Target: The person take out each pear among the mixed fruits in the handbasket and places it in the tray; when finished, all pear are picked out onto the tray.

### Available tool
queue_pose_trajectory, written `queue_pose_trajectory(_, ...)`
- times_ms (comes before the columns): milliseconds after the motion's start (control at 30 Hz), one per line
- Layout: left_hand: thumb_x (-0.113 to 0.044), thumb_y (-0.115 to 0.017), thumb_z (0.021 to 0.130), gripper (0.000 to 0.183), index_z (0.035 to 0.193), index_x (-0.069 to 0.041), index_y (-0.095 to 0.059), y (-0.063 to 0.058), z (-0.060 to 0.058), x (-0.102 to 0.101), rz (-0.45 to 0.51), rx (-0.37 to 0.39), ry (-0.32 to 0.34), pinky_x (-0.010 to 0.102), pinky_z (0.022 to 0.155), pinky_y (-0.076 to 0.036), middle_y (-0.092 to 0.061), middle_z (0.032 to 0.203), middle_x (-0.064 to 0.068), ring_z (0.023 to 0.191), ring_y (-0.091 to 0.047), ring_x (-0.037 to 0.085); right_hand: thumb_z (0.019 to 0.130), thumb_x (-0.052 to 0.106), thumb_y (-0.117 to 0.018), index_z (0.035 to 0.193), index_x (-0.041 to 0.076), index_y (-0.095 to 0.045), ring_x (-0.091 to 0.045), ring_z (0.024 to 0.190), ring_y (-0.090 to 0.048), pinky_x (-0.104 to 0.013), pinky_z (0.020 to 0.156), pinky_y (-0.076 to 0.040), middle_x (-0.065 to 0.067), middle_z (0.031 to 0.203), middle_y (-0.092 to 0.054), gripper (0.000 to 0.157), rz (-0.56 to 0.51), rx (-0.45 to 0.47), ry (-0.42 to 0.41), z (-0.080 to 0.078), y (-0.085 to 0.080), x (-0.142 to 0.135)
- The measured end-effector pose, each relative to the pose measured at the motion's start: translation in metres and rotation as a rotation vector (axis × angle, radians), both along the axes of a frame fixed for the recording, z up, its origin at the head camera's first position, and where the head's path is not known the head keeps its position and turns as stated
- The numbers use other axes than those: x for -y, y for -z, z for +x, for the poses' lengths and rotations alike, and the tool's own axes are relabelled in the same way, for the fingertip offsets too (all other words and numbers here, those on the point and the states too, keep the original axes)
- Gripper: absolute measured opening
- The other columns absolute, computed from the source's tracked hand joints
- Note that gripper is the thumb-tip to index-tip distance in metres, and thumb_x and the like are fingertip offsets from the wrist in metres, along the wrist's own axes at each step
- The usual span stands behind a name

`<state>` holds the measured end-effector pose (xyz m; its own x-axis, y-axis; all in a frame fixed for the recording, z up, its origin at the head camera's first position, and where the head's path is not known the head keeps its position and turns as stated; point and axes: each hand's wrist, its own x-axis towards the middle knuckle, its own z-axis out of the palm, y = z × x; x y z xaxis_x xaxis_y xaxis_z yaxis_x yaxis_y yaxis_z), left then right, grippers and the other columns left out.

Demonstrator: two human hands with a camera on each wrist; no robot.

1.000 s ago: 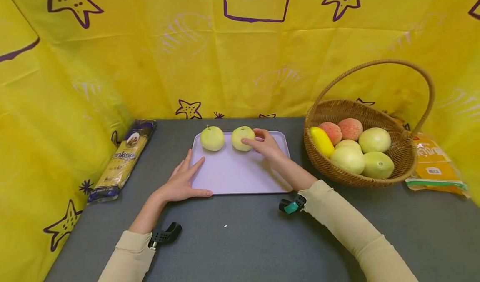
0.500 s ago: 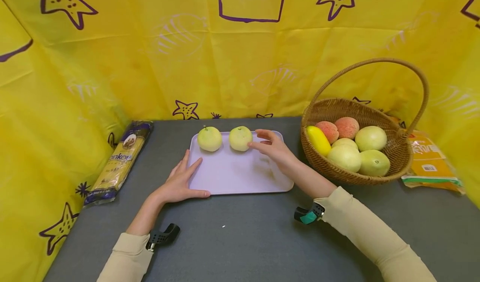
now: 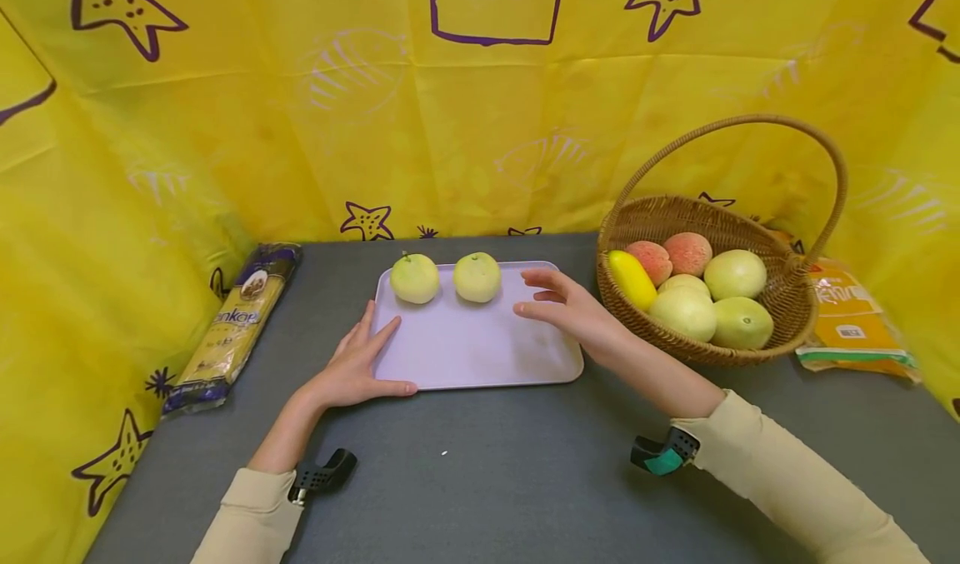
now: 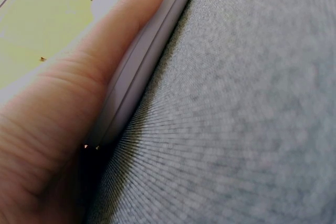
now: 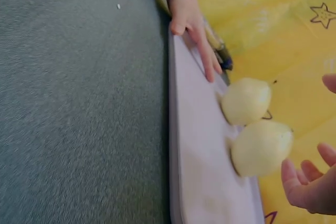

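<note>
Two pale yellow-green round fruits stand side by side along the far edge of a lilac tray (image 3: 465,347). The left fruit (image 3: 415,279) has a short stem; the right fruit (image 3: 477,277) sits just beside it. My left hand (image 3: 362,362) rests spread on the tray's left end, its thumb (image 4: 121,30) lying along the near rim. Above the tray's right side is my right hand (image 3: 570,310), fingers loosely bent and holding nothing, apart from the fruits. In the right wrist view, its fingers (image 5: 310,177) show to the right of the fruits.
A wicker basket (image 3: 675,214) with a tall handle stands to the right, holding several fruits: two reddish ones, a long yellow one (image 3: 632,281) and pale green ones. Behind it lies an orange packet (image 3: 851,322). A pasta packet (image 3: 234,322) lies at the left. Yellow cloth hangs behind.
My right hand has let go of the right fruit and drawn back to the right, toward the basket. My left hand stays on the tray; the view has shifted slightly.
</note>
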<state>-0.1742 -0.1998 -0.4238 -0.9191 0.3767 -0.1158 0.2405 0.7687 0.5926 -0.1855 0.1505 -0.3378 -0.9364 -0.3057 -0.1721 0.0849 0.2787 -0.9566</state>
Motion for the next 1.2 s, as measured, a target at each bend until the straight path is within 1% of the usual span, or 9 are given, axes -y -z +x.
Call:
queue_pose_trajectory(300,-0.061,-0.077,0.073,0.111,0.156,-0.013,-0.022,0.002,-0.001,0.001,-0.004,-0.011,0.008,0.07,0.106,-0.006,0.02,0.159,0.018,0.143,0.001,0.05,0.089,0.031,-0.072,0.143,0.014,-0.044,-0.029,0.132,-0.038,-0.051,0.105,-0.033,-0.004,0.146,-0.042,0.063,0.057,-0.079,-0.062,0.018,-0.011,-0.025)
queue_pose_trajectory(433,-0.06,-0.077,0.072,0.111,0.156,-0.012,-0.022,0.001,-0.001,0.0,0.0,-0.009,0.007,0.07,0.106,-0.006,0.02,0.159,0.018,0.143,0.001,0.05,0.09,0.03,-0.072,0.141,0.015,-0.045,-0.027,0.131,-0.039,-0.05,0.104,-0.035,-0.002,0.145,-0.043,0.059,0.09,-0.123,-0.093,0.025,-0.017,-0.036)
queue_pose_trajectory(533,-0.06,-0.078,0.072,0.111,0.156,-0.012,-0.022,0.0,-0.001,0.0,0.001,-0.007,0.007,0.07,0.106,-0.006,0.019,0.159,0.019,0.143,0.001,0.05,0.09,0.026,-0.072,0.14,0.014,-0.046,-0.028,0.129,-0.04,-0.048,0.103,-0.036,-0.003,0.145,-0.043,0.057,0.105,-0.159,-0.122,0.028,-0.023,-0.045)
queue_pose_trajectory(633,-0.06,-0.078,0.072,0.112,0.156,-0.012,-0.022,0.0,-0.001,0.0,0.001,-0.006,0.009,0.07,0.106,-0.006,0.019,0.159,0.019,0.143,0.002,0.05,0.091,0.022,-0.072,0.14,0.01,-0.045,-0.028,0.126,-0.043,-0.042,0.102,-0.039,-0.005,0.143,-0.044,0.057,0.127,-0.197,-0.146,0.031,-0.031,-0.055)
queue_pose_trajectory(767,-0.059,-0.078,0.073,0.111,0.156,-0.011,-0.022,0.0,0.0,0.0,0.004,-0.008,0.012,0.07,0.106,-0.006,0.019,0.159,0.019,0.143,0.002,0.05,0.09,0.02,-0.072,0.139,0.008,-0.047,-0.025,0.123,-0.045,-0.026,0.096,-0.044,-0.005,0.14,-0.047,0.056,0.155,-0.239,-0.142,0.034,-0.042,-0.069)
queue_pose_trajectory(833,-0.059,-0.078,0.073,0.111,0.156,-0.011,-0.022,0.0,0.0,0.0,0.004,-0.008,0.014,0.07,0.106,-0.006,0.019,0.159,0.019,0.142,0.002,0.05,0.091,0.02,-0.071,0.138,0.008,-0.048,-0.024,0.122,-0.046,-0.02,0.093,-0.045,-0.004,0.14,-0.047,0.054,0.166,-0.26,-0.124,0.034,-0.047,-0.076)
queue_pose_trajectory(933,-0.059,-0.078,0.073,0.111,0.156,-0.011,-0.022,0.0,-0.001,0.001,0.002,-0.012,0.014,0.07,0.106,-0.006,0.019,0.159,0.019,0.142,0.002,0.05,0.092,0.016,-0.07,0.137,0.005,-0.049,-0.026,0.121,-0.048,-0.018,0.092,-0.045,-0.007,0.138,-0.048,0.051,0.177,-0.299,-0.101,0.032,-0.053,-0.089)
queue_pose_trajectory(1067,-0.059,-0.078,0.073,0.11,0.156,-0.011,-0.022,0.0,-0.001,0.001,0.003,-0.017,0.017,0.069,0.106,-0.006,0.019,0.159,0.02,0.142,0.002,0.051,0.092,0.012,-0.068,0.136,0.004,-0.05,-0.028,0.119,-0.049,-0.018,0.089,-0.046,-0.01,0.136,-0.049,0.048,0.242,-0.347,-0.076,0.026,-0.058,-0.106)
queue_pose_trajectory(1200,-0.058,-0.078,0.074,0.111,0.156,-0.011,-0.021,0.001,-0.001,0.0,0.003,-0.013,0.02,0.07,0.106,-0.005,0.02,0.159,0.019,0.142,0.002,0.051,0.092,0.012,-0.07,0.134,0.007,-0.054,-0.025,0.116,-0.051,-0.016,0.085,-0.047,-0.007,0.135,-0.046,0.045,0.332,-0.368,-0.074,0.02,-0.061,-0.122)
